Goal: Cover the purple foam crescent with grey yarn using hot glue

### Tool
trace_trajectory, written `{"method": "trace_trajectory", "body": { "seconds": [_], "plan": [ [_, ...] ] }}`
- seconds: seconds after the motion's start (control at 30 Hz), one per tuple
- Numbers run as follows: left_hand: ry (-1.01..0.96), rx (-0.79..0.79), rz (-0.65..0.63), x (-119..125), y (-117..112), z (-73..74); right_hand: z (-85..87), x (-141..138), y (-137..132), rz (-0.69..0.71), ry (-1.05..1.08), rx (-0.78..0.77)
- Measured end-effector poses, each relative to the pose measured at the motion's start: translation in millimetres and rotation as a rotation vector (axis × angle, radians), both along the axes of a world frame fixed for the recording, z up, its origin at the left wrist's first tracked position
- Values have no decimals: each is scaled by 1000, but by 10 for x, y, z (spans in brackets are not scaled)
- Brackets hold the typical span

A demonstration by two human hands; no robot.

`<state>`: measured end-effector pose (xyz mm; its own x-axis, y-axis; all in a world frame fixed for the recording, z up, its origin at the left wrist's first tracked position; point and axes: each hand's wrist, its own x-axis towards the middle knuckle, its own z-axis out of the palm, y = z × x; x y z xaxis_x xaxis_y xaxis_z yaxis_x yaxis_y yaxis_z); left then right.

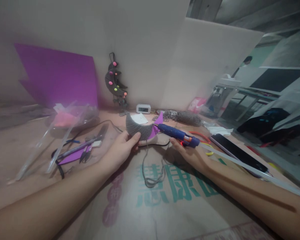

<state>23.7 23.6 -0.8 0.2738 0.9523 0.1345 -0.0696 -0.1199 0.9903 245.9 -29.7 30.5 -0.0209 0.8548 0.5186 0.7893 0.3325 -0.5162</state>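
My left hand (121, 148) is closed on a crescent-shaped piece (137, 128) that is wrapped in grey cord, with a purple tip showing at its right end. A loose end of grey cord (150, 173) trails down from it onto the cardboard. My right hand (187, 151) grips a blue hot-glue gun (178, 135), and its nozzle touches the right end of the crescent. A long clear glue stick (240, 165) sticks out of the gun's back toward the right.
Cardboard (165, 206) with green print covers the table. At left lie clear glue sticks, small scissors (86, 153) and a plastic bag. A purple sheet (60, 75) leans on the wall beside a finished moon ornament (115, 83). A phone (237, 151), a cord bundle (182, 116) and a small clock (143, 108) are nearby.
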Motion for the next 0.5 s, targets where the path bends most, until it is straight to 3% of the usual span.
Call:
{"method": "trace_trajectory", "body": {
  "seconds": [0.5],
  "plan": [
    [-3, -19, 22, -12, -3, -1, -25, 6, 19, -20, 23, 29]
  ]
}}
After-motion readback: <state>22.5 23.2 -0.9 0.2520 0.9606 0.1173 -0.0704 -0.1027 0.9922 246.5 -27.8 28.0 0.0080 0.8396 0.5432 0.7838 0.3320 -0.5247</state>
